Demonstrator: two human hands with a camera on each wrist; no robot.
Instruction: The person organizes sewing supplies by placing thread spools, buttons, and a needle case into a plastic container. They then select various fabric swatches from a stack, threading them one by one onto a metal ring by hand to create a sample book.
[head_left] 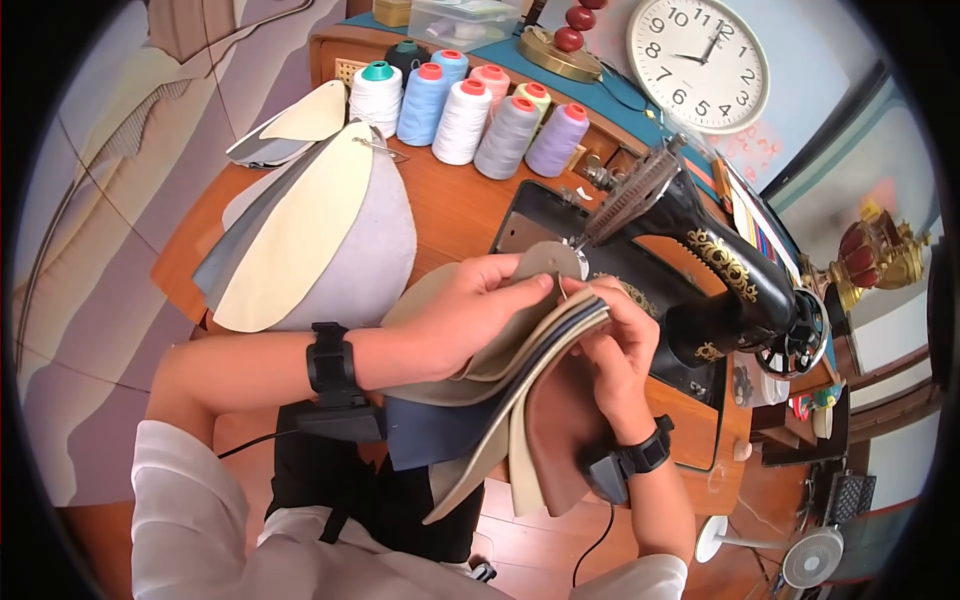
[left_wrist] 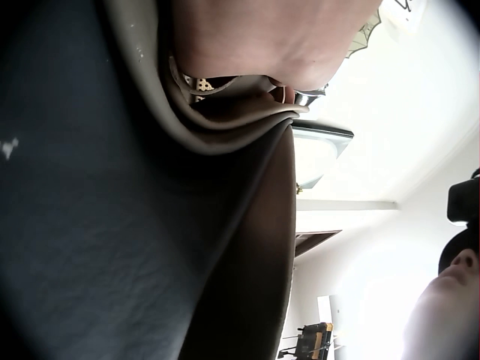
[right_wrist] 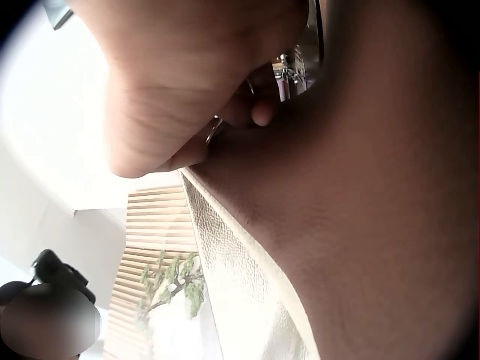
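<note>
A bundle of teardrop-shaped leather swatches hangs between both hands over the lap in the head view. My left hand (head_left: 455,315) pinches a grey-taupe swatch (head_left: 535,262) near its narrow, holed end, thumb on top. My right hand (head_left: 622,345) grips the narrow ends of the others, among them a brown swatch (head_left: 572,415), a navy swatch (head_left: 425,430) and cream ones. A thin metal ring (head_left: 561,287) shows between the hands at the swatch ends. In the right wrist view, the brown swatch (right_wrist: 360,217) hides part of the fingers; dark leather (left_wrist: 90,195) fills much of the left wrist view.
A black sewing machine (head_left: 700,240) stands just beyond the hands. Several thread cones (head_left: 463,125) line the table's back, below a round clock (head_left: 698,62). Another fanned swatch bundle (head_left: 300,235) lies at the left. A small white fan (head_left: 812,556) is at lower right.
</note>
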